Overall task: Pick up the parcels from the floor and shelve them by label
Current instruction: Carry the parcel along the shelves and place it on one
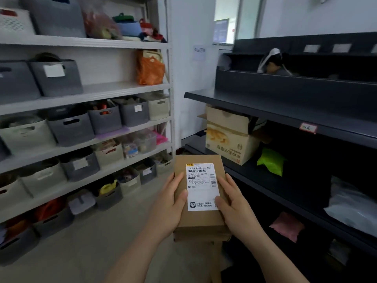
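Note:
A brown cardboard parcel point(201, 221) is held up in front of me, its white shipping label point(202, 186) facing the camera. My left hand point(169, 205) grips its left side, thumb resting on the label's edge. My right hand point(234, 207) holds the right side, thumb on the label's lower right corner. The dark shelving unit point(285, 111) stands just to the right, with a small red-edged label tag point(308, 127) on a shelf edge.
On the dark shelves sit an open printed carton point(228, 135), a green bag point(271, 161), a white poly parcel point(353, 209) and a pink packet point(287, 226). A light metal rack point(114, 90) with several grey and beige bins fills the left. Bare grey floor lies between.

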The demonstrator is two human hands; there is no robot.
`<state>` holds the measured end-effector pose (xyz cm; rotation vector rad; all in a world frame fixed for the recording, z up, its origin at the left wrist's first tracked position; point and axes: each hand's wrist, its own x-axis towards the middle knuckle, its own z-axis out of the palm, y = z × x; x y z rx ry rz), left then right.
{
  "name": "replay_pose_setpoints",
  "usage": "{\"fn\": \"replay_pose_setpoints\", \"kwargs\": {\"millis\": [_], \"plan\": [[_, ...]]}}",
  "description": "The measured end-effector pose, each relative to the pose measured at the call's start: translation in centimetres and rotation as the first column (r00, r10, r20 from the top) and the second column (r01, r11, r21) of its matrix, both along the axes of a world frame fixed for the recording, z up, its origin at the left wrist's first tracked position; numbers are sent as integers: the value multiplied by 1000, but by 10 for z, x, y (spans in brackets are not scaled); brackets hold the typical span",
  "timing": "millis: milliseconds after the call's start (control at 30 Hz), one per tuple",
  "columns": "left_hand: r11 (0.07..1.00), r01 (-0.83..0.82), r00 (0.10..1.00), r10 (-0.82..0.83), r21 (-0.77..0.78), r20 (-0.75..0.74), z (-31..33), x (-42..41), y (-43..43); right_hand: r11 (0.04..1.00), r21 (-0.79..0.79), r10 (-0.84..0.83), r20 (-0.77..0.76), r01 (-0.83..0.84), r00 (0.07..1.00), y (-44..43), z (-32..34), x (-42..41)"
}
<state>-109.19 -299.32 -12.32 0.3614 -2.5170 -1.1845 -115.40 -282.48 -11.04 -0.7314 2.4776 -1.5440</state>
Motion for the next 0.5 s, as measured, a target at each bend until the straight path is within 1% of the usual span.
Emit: {"fn": "replay_pose_setpoints", "kwargs": {"millis": [267, 500], "plan": [[976, 210, 978, -211, -49, -5, 17, -31, -68, 980, -64, -189, -2, 189, 982, -59, 9, 7], [942, 334, 942, -335, -22, -22, 17, -69, -76, 947, -36, -320, -17, 319, 947, -62, 13, -9]]}}
